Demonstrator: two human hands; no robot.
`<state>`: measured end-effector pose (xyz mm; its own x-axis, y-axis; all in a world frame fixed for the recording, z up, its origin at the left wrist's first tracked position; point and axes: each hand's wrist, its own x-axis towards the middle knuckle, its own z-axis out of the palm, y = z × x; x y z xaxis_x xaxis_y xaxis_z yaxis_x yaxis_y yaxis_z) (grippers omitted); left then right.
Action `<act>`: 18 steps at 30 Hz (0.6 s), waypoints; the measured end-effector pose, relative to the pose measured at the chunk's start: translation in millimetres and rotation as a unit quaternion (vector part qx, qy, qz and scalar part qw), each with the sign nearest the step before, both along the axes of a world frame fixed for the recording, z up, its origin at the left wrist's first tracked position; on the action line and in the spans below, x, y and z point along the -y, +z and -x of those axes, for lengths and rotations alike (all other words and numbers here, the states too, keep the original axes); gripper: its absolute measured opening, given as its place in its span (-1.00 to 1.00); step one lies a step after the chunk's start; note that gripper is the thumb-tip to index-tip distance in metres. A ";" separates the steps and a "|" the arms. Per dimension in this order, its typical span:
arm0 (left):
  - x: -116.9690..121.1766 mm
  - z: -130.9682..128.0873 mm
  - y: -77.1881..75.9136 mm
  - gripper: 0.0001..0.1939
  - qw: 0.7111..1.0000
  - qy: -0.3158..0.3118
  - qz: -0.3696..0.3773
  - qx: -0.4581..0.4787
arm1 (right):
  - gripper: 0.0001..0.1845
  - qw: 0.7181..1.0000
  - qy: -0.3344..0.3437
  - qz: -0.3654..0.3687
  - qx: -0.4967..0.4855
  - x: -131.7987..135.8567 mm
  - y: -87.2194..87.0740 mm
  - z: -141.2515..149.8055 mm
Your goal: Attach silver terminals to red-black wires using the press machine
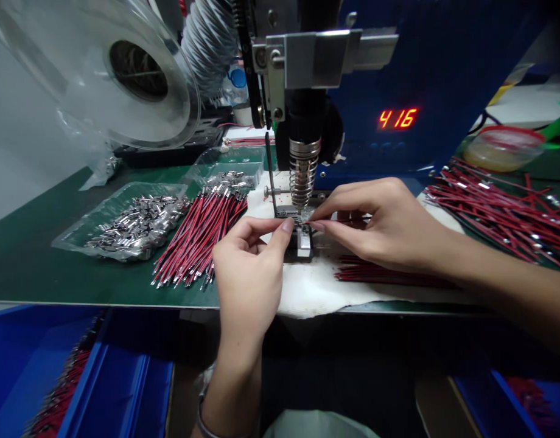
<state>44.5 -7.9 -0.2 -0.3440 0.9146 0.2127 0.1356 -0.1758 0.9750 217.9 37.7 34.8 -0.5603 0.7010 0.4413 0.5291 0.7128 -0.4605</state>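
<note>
My right hand (389, 222) pinches a thin red-and-black wire (363, 219) between thumb and fingers. The wire's end lies at a small metal fixture (304, 244) under the spring-wrapped head (304, 173) of a soldering machine. From the left, my left hand (250, 261) reaches to the same fixture with thumb and forefinger pressed together. Whatever small part sits in that pinch is hidden by the fingertips. More red-and-black wires (385, 274) lie on white paper beneath my right hand.
Left of the fixture are a bundle of wires (200, 237) and a clear tray (65, 242) of small metal connectors. More wires (503, 213) with metal ends lie at right. Behind stands a blue machine housing (375, 67); a clear reel (83, 79) hangs upper left. Blue bins (120, 365) sit below the table.
</note>
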 end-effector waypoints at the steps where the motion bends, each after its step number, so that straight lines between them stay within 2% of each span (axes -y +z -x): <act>1: -0.1 0.1 -0.1 -0.84 1.000 -0.001 -0.001 0.001 | -0.83 1.000 0.006 0.001 0.000 0.0 0.1 -0.9; 4: -0.1 0.4 -0.8 -0.82 1.000 -0.003 -0.004 0.001 | -0.82 1.000 0.018 0.002 -0.004 -0.2 -0.6 -2.3; 10: 0.3 0.5 -0.8 -0.83 1.000 -0.002 0.000 -0.006 | -0.86 1.000 -0.020 0.009 -0.008 -1.2 -1.7 -1.9; 18: 0.4 0.1 -0.3 -0.83 1.000 -0.002 0.002 0.000 | -0.84 1.000 -0.007 0.019 0.000 1.2 0.9 -3.0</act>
